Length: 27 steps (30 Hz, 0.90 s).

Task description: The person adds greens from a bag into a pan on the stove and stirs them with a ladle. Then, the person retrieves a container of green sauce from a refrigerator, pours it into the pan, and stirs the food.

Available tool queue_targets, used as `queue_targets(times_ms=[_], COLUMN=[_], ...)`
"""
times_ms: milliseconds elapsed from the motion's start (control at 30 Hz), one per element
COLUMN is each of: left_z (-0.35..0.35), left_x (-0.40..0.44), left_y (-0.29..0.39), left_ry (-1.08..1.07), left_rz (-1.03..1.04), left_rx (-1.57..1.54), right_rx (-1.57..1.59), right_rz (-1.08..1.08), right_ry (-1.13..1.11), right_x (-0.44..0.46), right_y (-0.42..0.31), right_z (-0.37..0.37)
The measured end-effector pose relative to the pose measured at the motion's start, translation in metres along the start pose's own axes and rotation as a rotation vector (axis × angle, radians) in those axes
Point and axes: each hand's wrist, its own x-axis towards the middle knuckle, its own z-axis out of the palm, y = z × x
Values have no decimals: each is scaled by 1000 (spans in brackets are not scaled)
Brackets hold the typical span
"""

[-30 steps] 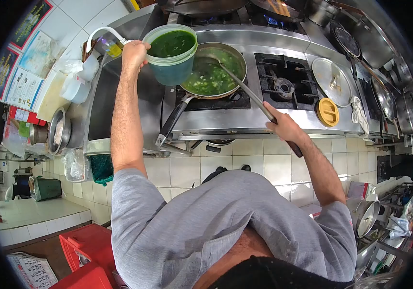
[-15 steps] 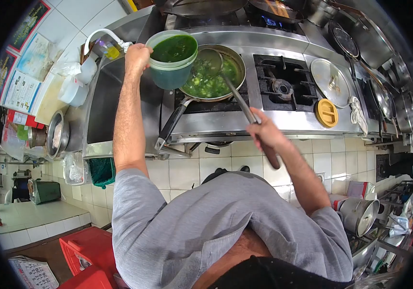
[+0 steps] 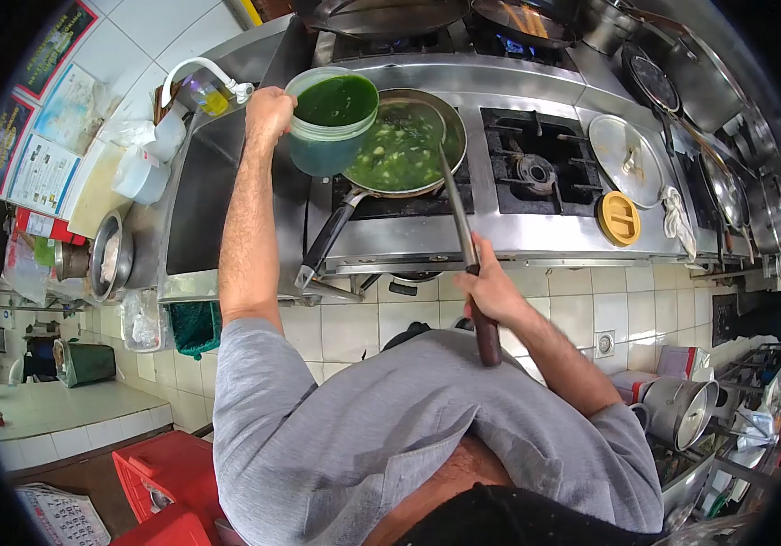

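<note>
With closed fingers my left hand (image 3: 269, 115) grips the rim of a translucent plastic tub (image 3: 325, 150). Dark green liquid (image 3: 338, 100) fills much of it, and the tub is held slightly tilted beside and above the left edge of a frying pan (image 3: 460, 136). Pale chunks in green broth (image 3: 392, 159) lie in the pan, which sits on a burner with its black handle toward me. My right hand (image 3: 492, 289) is wrapped round the dark handle of a long ladle (image 3: 455, 205). The ladle's bowl is down in the broth, mostly covered by it.
Right of the pan is an unlit burner (image 3: 536, 171). Beyond it lie a round metal lid (image 3: 625, 159), a yellow lid (image 3: 619, 218) and a white cloth (image 3: 678, 223). More pans (image 3: 522, 23) stand on the back burners. A metal bowl (image 3: 110, 255) is at the left.
The ladle's bowl has gone down into the broth and its shaft is more upright. My right hand has moved lower, toward my body. The tub stays nearly in place.
</note>
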Motion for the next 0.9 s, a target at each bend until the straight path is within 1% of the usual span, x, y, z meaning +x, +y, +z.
queue_targets(times_ms=[33,100,133,167,233,267,300,367,400,467,500,567,600,667,700,767,800,833,900], left_z=[1,3,5,7,6,7,7,12,13,14,15,16,14,12,10,9,8,6,0], left_x=[2,4,5,4,2,2,4,7,7,6,6,7,6,5,4,1,-2,-3,-7], left_y=[-1,-3,-2,1,4,5,3,2,3,4,3,0,0,-3,-5,-11,-10,-8,-4], left_ry=[-2,-11,-16,-20,-7,-10,-9,-2,-5,7,4,56,54,44,39,44,33,24,30], left_rz=[-13,-7,5,14,14,2,1,23,23,23,25,52,54,9,9,-29,-18,-11,-26], left_rx=[12,26,34,30,110,137,141,182,181,223,225,251,255,149,155,-136,-210,-208,-381], right_rx=[203,482,585,764,383,226,-33,-277,-277,-540,-537,-812,-808,-166,-160,593,770,1002,959], right_rz=[53,80,90,139,24,-17,-70,-137,-134,-341,-339,-548,-546,-19,-15,-10,42,124,60], right_ry=[-77,-113,-251,-296,-144,-126,-95,-19,-17,105,107,280,280,12,12,-112,-211,-457,-344], right_x=[-14,-22,-5,16,12,14,10,5,7,17,27,44,34,12,9,5,5,16,5], right_y=[-14,-38,-31,-20,-19,-13,-9,-6,-2,16,30,54,40,9,4,-1,-8,1,-3], right_z=[2,-22,-48,-67,-65,-55,-49,-47,-50,-59,-60,-58,-47,-21,-15,-9,-13,-25,-21])
